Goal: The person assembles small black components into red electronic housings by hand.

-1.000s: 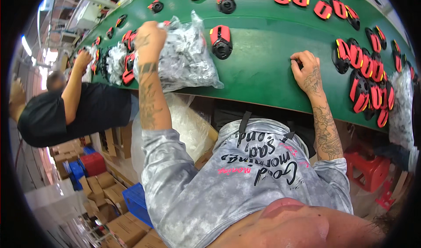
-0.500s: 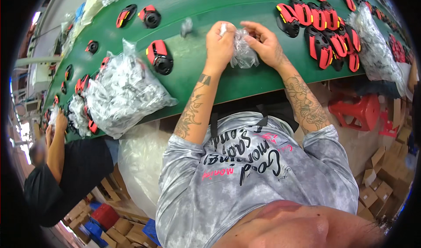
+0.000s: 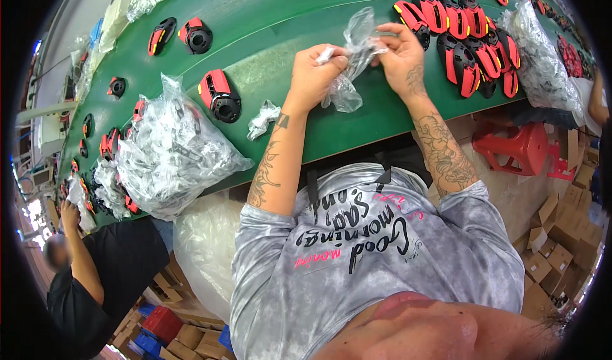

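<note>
Over the green table, my left hand (image 3: 315, 76) is closed on a thin clear plastic bag (image 3: 344, 95), with a small white bit (image 3: 326, 55) poking out at its fingertips. My right hand (image 3: 403, 59) pinches the same bag between thumb and fingers, and part of the film stands up between the two hands. Whether anything is inside the bag I cannot tell. Next to my left forearm lies a small crumpled clear packet (image 3: 262, 120). Left of that sits a red and black shell-like part (image 3: 220, 96) with a round black end.
At the left, a big clear bag full of small packets (image 3: 178, 153) rests on the green table (image 3: 274, 60). Several red and black parts (image 3: 472, 48) are clustered at the right, beside another filled bag (image 3: 542, 60). A red stool (image 3: 510, 148) stands below. A co-worker (image 3: 108, 277) works at far left.
The bag between my hands was bunched up and is now drawn out longer. A blurred clear packet was farther up the table; a crumpled one now lies by my left forearm. The view has shifted slightly.
</note>
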The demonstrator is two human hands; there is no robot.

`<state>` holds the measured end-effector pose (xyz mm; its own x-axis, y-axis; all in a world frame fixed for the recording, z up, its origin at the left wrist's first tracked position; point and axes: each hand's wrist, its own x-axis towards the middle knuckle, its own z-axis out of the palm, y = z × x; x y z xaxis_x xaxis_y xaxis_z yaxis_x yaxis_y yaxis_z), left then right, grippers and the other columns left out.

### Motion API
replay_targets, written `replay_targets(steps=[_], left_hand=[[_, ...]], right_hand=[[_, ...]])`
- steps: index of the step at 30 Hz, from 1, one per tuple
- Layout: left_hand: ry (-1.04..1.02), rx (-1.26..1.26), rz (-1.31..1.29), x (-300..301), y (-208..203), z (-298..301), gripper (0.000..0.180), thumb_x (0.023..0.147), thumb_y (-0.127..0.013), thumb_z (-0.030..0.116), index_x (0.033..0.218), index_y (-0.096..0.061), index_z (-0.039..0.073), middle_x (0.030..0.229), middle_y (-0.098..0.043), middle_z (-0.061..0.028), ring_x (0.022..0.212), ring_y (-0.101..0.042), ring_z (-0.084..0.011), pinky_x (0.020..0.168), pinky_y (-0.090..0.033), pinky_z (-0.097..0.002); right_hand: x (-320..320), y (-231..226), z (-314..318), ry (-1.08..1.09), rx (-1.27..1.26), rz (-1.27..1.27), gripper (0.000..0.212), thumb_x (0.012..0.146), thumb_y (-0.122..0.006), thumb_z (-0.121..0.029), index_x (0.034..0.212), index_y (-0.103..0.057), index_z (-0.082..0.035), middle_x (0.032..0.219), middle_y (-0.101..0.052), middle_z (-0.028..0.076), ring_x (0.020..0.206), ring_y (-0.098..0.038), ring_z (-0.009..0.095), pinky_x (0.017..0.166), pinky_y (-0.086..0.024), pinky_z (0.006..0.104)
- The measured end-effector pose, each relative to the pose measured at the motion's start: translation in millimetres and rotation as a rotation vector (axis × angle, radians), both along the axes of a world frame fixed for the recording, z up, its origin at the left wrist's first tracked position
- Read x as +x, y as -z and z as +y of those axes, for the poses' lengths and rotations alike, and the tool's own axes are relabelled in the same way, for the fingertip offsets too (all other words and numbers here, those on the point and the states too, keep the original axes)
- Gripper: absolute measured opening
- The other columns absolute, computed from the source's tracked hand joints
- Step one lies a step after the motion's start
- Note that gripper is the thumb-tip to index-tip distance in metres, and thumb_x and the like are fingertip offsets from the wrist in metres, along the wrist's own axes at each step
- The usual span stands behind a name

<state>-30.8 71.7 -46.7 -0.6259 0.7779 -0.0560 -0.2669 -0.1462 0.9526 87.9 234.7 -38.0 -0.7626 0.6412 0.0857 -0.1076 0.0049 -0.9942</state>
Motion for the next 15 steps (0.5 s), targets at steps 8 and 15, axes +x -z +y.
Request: replay_targets(steps=[8, 15], left_hand=[[-0.033, -0.012, 0.097, 2, 1, 4, 0.006, 0.093, -0.068, 0.004, 0.095, -0.071, 0.0, 0.079, -0.064, 0.003, 0.07, -0.054, -0.0055, 0.063, -0.044, -0.0231], [-0.042, 0.088, 0.095, -2, 7, 6, 0.01, 0.101, -0.065, 0.013, 0.1, -0.065, 0.003, 0.085, -0.063, 0.001, 0.069, -0.056, -0.0063, 0.062, -0.047, -0.0239]], right_hand=[[24, -64, 26, -0.032, 0.843, -0.096, 0.035, 0.081, -0.06, 0.002, 0.113, -0.068, -0.012, 0.128, -0.06, 0.011, 0.106, -0.064, 0.02, 0.084, -0.053, 0.0351], [7, -91, 20, -0.143, 1.436, -0.306, 0.01, 0.079, -0.072, -0.013, 0.089, -0.074, -0.009, 0.111, -0.062, 0.007, 0.106, -0.057, 0.028, 0.096, -0.044, 0.0454]])
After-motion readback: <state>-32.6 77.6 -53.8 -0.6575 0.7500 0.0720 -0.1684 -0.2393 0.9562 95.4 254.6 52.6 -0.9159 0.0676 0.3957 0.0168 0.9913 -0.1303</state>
